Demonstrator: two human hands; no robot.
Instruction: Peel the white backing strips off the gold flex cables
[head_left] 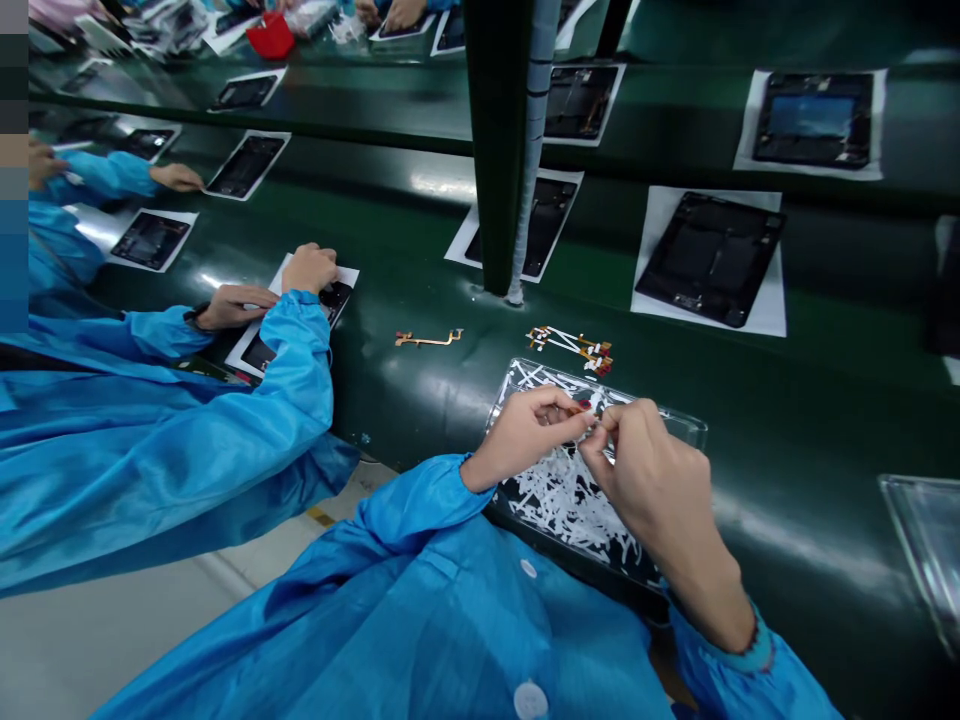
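My left hand pinches a small flex cable, of which only a reddish-orange end shows between the fingers. Close against it, my right hand has thumb and forefinger pressed together at the same spot; what they grip is too small to make out. Below both hands lies a clear plastic tray strewn with white paper-like strips. Just beyond the tray is a small pile of flex cables with white strips on them. A single orange flex cable lies farther left on the green surface.
A dark post with a grey wrapped conduit rises from the bench. Tablet-like housings rest on white sheets beyond it. At left, a co-worker's hands work over another housing. A second clear tray sits at right.
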